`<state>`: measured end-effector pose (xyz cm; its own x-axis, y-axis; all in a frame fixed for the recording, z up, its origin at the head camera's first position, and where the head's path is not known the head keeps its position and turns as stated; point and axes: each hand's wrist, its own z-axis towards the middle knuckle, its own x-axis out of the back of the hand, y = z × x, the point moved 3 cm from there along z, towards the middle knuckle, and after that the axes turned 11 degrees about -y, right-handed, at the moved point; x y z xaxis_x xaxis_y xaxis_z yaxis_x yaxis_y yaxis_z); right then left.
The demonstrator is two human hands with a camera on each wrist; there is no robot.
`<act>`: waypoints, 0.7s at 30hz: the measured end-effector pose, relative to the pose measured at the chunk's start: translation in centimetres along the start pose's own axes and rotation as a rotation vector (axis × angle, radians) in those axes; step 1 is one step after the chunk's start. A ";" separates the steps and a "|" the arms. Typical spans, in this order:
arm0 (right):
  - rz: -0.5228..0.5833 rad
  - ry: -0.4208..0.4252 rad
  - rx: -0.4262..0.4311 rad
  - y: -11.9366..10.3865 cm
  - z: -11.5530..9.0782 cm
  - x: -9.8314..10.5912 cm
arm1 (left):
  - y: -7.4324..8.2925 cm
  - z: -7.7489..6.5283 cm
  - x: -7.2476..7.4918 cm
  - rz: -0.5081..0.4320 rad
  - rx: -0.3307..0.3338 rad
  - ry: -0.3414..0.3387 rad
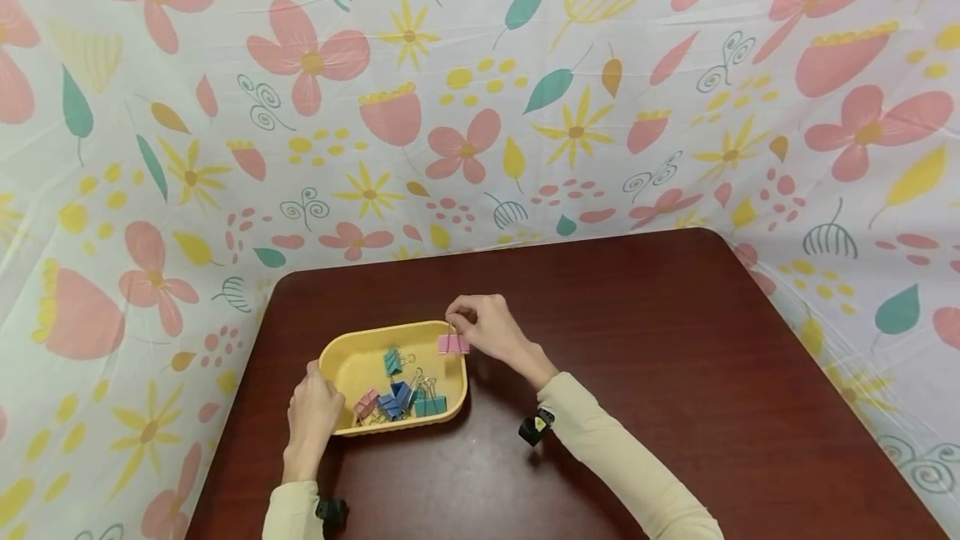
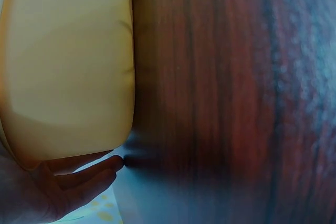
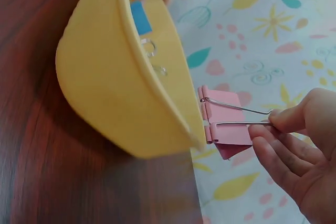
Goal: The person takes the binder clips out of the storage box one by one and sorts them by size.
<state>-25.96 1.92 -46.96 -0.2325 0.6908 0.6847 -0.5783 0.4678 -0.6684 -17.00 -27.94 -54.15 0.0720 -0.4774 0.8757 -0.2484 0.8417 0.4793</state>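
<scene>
A yellow plastic basket point(image 1: 356, 363) lies on the table in the head view. My left hand point(image 1: 313, 408) grips its left end, with the thumb at the rim; in the left wrist view the fingers point(image 2: 86, 182) lie along the basket's outer wall. Between thumb and fingertips, my right hand point(image 1: 491, 327) pinches a pink binder clip point(image 1: 453, 345) by its wire handles, at the basket's right rim. The right wrist view shows the clip point(image 3: 228, 114) handles-first toward the hand. Inside the basket are a teal clip point(image 1: 392, 362), another teal clip point(image 1: 431, 405), blue clips point(image 1: 395, 401) and a pink clip point(image 1: 367, 403).
The dark reddish-brown table point(image 1: 630, 340) extends to the right of the basket and in front of it. A white flower-print cloth point(image 1: 465, 82) hangs behind the table and along its sides. Small black cameras point(image 1: 536, 427) sit at both wrists.
</scene>
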 end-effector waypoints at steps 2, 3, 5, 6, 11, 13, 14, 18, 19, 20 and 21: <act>-0.011 0.019 0.000 0.3 -0.2 0.6 | 0.0 0.0 0.0 0.002 0.000 -0.006; -0.022 0.030 0.004 0.5 -0.4 0.8 | -0.1 0.0 0.0 0.002 0.001 -0.010; -0.048 0.050 0.015 1.0 -0.6 1.3 | -0.1 0.1 0.0 0.003 0.001 -0.011; -0.062 0.061 0.022 1.2 -0.8 1.5 | -0.1 0.1 0.0 0.003 0.000 -0.011; -0.101 0.084 0.019 2.5 -1.7 2.3 | -0.1 0.0 0.0 0.002 -0.001 -0.022; -0.112 0.083 0.000 3.1 -2.1 2.4 | -0.1 0.0 0.0 0.000 0.001 -0.029; -0.116 0.081 -0.010 3.4 -2.4 2.5 | -0.1 0.0 -0.1 0.000 0.002 -0.032; -0.122 0.069 -0.034 4.5 -3.3 2.4 | 0.0 0.0 -0.1 0.000 0.001 -0.021; -0.125 0.067 -0.034 4.8 -3.5 2.3 | 0.0 0.0 -0.1 0.001 0.002 -0.019; -0.127 0.064 -0.036 5.0 -3.7 2.2 | 0.0 0.0 -0.1 0.002 0.002 -0.015; -0.131 0.062 -0.035 5.3 -3.9 2.0 | 0.0 0.0 -0.1 0.002 0.002 -0.011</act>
<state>-26.46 7.96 -50.23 -0.1073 0.6552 0.7478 -0.5729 0.5740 -0.5851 -16.99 -27.94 -54.24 0.0610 -0.4785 0.8760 -0.2502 0.8423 0.4775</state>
